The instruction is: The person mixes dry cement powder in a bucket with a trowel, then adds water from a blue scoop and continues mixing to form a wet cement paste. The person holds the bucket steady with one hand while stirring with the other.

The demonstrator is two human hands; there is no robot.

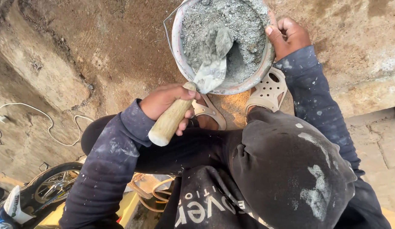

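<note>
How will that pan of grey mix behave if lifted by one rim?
Probably heavy for its size: the pan is nearly full of grey mortar. Likely to tip toward the unsupported side, since only the right hand grips the rim. The loose, crumbly mix may shift or spill.

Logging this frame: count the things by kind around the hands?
Hands: 2, left and right
Trowel: 1
Bucket: 1
Sandals: 2, and
Cable: 1
Wheel: 1
Total: 8
</note>
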